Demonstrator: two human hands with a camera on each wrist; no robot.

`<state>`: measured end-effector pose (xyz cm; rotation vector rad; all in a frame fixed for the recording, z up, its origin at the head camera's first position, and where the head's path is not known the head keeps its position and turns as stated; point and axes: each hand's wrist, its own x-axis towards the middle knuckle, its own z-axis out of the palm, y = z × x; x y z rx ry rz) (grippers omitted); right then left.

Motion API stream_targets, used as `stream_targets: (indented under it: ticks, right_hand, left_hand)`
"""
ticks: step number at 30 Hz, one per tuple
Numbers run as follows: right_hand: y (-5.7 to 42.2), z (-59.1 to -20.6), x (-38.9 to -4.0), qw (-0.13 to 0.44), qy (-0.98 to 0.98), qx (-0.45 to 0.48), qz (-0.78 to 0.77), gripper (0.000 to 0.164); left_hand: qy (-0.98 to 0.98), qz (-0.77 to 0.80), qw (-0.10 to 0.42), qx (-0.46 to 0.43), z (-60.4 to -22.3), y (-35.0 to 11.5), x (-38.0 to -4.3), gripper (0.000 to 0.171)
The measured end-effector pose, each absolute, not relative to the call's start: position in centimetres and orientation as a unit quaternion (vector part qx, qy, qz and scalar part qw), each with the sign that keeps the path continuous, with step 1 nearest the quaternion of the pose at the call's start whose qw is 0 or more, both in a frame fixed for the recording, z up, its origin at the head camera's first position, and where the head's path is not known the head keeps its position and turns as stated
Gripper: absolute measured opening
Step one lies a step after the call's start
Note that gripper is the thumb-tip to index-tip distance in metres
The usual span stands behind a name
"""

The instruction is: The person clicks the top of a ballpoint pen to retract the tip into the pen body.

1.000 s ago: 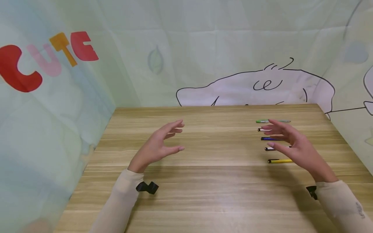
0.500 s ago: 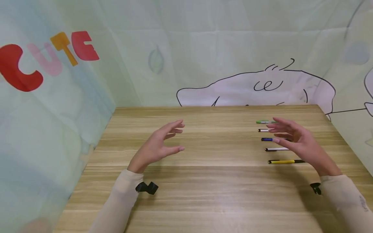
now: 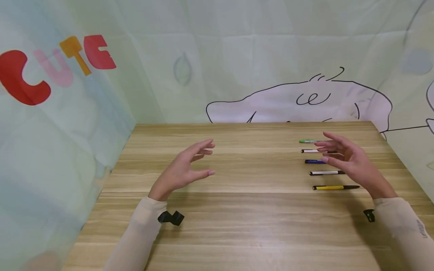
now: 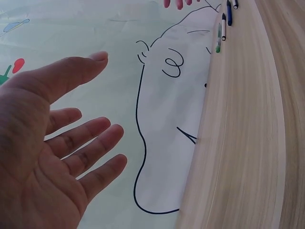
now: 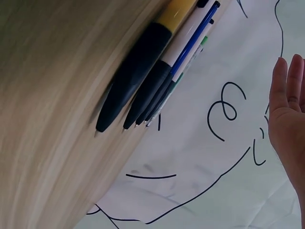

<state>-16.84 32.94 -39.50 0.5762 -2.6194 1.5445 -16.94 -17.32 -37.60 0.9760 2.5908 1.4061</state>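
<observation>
My left hand (image 3: 184, 167) hovers over the left half of the table, its palm turned inward and fingers (image 4: 102, 143) loosely spread with nothing in them. On the other side, my right hand (image 3: 349, 160) hangs above a row of pens, partly covering some in the head view. The pens lie side by side with tips to the right: a clear one with a green end (image 3: 306, 141), a white one (image 3: 309, 151), a blue one (image 3: 315, 162), another white one (image 3: 325, 173) and, nearest, a yellow one (image 3: 333, 187) with a black grip. Neither hand holds anything.
The wood-grain table (image 3: 237, 226) ends against a printed cloth backdrop (image 3: 220, 67) at the back and left. A black wrist mount (image 3: 172, 217) sits at my left cuff, another (image 3: 369, 215) at my right.
My right hand has drifted slightly right and away from me, uncovering more of the yellow pen and the nearer white pen. The left hand and the pens stay in place.
</observation>
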Motion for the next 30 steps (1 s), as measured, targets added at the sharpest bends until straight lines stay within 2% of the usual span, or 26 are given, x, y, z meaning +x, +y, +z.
stream_targets:
  ticks: [30]
  right_hand:
    - [35.2, -41.1, -19.5, 0.011, -0.868, 0.158, 0.470, 0.056]
  left_hand:
    - [0.832, 0.452, 0.015, 0.321, -37.7, -17.2, -17.0, 0.083]
